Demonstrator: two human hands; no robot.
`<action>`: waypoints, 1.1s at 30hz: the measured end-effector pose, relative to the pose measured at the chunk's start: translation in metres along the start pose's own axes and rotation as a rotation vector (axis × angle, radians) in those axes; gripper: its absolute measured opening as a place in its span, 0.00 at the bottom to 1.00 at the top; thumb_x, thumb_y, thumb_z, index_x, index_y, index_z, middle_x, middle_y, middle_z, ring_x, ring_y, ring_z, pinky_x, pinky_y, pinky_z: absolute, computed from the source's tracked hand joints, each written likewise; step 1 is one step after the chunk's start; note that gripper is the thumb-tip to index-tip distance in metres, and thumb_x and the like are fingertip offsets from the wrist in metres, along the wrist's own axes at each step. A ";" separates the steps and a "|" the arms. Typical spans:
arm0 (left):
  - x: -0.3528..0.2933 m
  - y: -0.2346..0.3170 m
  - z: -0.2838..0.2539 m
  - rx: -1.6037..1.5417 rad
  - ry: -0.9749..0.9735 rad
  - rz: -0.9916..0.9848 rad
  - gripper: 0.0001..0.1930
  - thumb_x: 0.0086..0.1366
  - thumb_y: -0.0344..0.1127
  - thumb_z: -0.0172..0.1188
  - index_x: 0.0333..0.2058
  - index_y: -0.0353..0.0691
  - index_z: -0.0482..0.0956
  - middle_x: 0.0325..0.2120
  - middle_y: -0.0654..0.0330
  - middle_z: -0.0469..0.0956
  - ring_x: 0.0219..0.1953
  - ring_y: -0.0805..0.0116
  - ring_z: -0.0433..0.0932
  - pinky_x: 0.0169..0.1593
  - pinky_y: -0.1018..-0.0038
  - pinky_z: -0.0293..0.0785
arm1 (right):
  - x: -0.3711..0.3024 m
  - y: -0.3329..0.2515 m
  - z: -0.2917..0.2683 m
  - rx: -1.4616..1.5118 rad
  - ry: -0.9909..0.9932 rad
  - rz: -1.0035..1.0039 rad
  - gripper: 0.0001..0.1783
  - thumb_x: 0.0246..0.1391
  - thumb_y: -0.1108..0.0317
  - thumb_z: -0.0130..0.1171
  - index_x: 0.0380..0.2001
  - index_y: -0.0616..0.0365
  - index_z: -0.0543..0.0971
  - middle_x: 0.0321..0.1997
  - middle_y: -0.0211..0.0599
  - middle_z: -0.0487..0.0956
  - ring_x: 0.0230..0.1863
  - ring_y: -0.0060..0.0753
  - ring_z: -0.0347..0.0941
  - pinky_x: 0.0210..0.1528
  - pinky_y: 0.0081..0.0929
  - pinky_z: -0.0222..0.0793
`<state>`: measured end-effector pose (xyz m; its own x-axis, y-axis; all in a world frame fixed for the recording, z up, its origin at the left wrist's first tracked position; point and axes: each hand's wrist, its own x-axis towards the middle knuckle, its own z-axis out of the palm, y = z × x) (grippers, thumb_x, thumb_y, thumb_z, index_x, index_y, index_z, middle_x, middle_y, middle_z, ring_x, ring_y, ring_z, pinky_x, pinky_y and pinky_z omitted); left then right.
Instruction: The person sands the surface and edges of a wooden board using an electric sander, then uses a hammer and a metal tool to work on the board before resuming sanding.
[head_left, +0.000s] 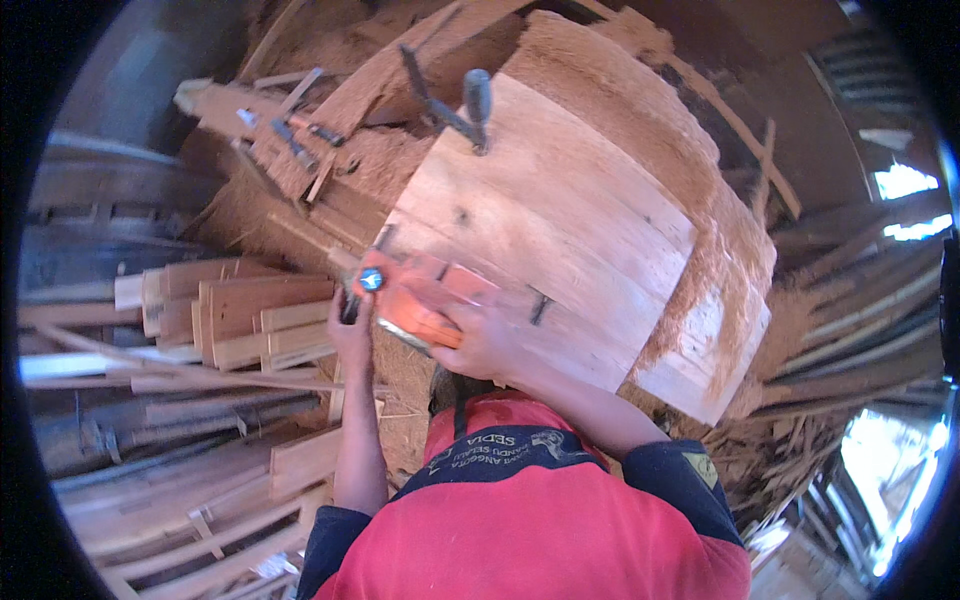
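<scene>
An orange power tool, looking like an electric hand planer (425, 285), lies across the near left corner of a pale wooden panel (550, 190). A round blue knob or cap sits at its left end. My right hand (485, 340) is wrapped round its orange handle. My left hand (352, 330) is beside the tool's left end, fingers curled round a dark part; whether that belongs to the tool I cannot tell. A bar clamp (478, 100) with a dark upright handle stands on the panel's far left edge. Dark knots mark the panel's boards.
Reddish wood shavings (600, 75) heap behind and right of the panel. A hammer (295, 143) and other small tools lie on the bench at far left. Cut boards (240, 315) are stacked on the left; long planks (870, 330) lean on the right.
</scene>
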<state>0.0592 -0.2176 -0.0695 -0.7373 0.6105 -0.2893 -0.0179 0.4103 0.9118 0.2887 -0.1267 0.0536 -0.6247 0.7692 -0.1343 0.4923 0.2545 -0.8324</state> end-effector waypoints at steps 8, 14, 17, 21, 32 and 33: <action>0.120 -0.006 -0.062 0.007 -0.017 0.025 0.26 0.68 0.41 0.64 0.57 0.29 0.74 0.53 0.55 0.78 0.52 0.70 0.76 0.56 0.74 0.71 | 0.087 -0.030 0.040 0.081 0.001 -0.161 0.21 0.44 0.56 0.64 0.33 0.65 0.78 0.31 0.58 0.81 0.34 0.58 0.81 0.40 0.48 0.77; 0.082 -0.015 -0.059 -0.034 -0.057 0.006 0.22 0.69 0.40 0.62 0.54 0.29 0.77 0.50 0.57 0.80 0.50 0.71 0.77 0.53 0.75 0.72 | 0.048 -0.011 0.038 0.000 -0.055 -0.137 0.26 0.47 0.55 0.64 0.43 0.65 0.76 0.34 0.56 0.82 0.38 0.57 0.81 0.46 0.50 0.75; -0.009 -0.028 -0.006 0.084 -0.160 0.028 0.23 0.66 0.42 0.65 0.53 0.29 0.78 0.43 0.60 0.80 0.42 0.73 0.76 0.46 0.75 0.73 | -0.045 0.028 -0.015 -0.065 -0.074 -0.058 0.29 0.49 0.54 0.65 0.53 0.57 0.74 0.41 0.52 0.83 0.45 0.56 0.79 0.52 0.50 0.73; -0.200 -0.004 0.092 0.215 -0.281 -0.018 0.34 0.52 0.46 0.76 0.50 0.30 0.73 0.37 0.61 0.76 0.37 0.71 0.73 0.41 0.73 0.72 | -0.214 0.093 -0.096 -0.258 0.164 -0.146 0.37 0.48 0.56 0.69 0.63 0.44 0.70 0.48 0.48 0.80 0.49 0.54 0.78 0.52 0.47 0.73; -0.334 -0.020 0.146 0.384 -0.397 -0.085 0.44 0.45 0.55 0.78 0.51 0.28 0.67 0.43 0.46 0.76 0.45 0.56 0.77 0.48 0.64 0.74 | -0.343 0.141 -0.151 -0.153 0.106 0.031 0.23 0.37 0.66 0.72 0.40 0.57 0.80 0.34 0.45 0.82 0.34 0.52 0.80 0.35 0.39 0.76; -0.323 -0.023 0.143 0.285 -0.367 -0.060 0.44 0.45 0.54 0.79 0.51 0.28 0.68 0.43 0.47 0.76 0.44 0.58 0.77 0.47 0.65 0.74 | -0.331 0.136 -0.145 -0.132 0.116 0.008 0.22 0.38 0.65 0.73 0.40 0.58 0.80 0.34 0.45 0.82 0.33 0.52 0.80 0.34 0.39 0.76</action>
<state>0.3941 -0.3274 -0.0387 -0.4518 0.7581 -0.4702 0.1703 0.5907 0.7887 0.6505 -0.2618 0.0625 -0.5503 0.8319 -0.0715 0.5770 0.3169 -0.7528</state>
